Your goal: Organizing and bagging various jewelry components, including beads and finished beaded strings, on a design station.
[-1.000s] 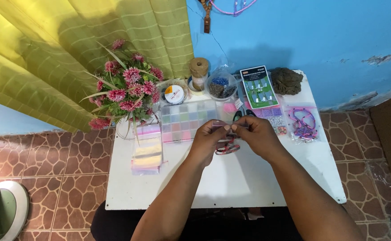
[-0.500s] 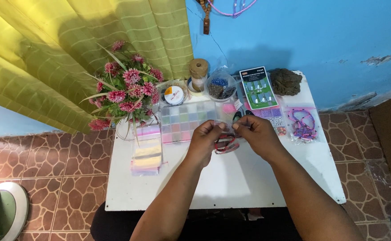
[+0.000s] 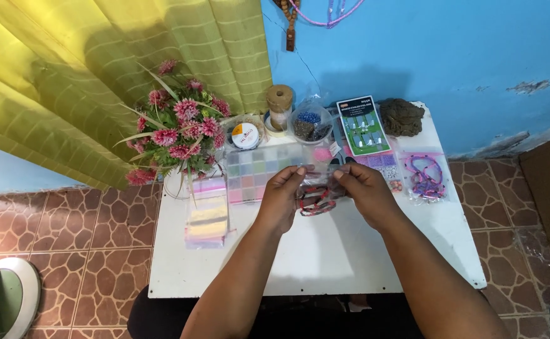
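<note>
Little has shifted since the earlier frame: both hands remain over mid-worktop, edged slightly nearer the bead box. Head view: white worktop (image 3: 325, 263) on brown stone-pattern floor (image 3: 80, 232); blue wall (image 3: 463, 56); yellow curtain (image 3: 130, 69); pink flowers (image 3: 177, 129); clear bead box (image 3: 259, 171); twine spool (image 3: 279, 100); pastel bag stack (image 3: 207, 216). Left hand (image 3: 281, 198) and right hand (image 3: 366, 191), each grip pinching a clear plastic bag (image 3: 320, 191) of red-and-black beadwork, held between them just above the worktop.

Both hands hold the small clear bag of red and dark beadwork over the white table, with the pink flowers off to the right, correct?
Not quite: the head view shows the pink flowers on the left. The left hand and right hand do hold the clear bag over the white table.
</note>
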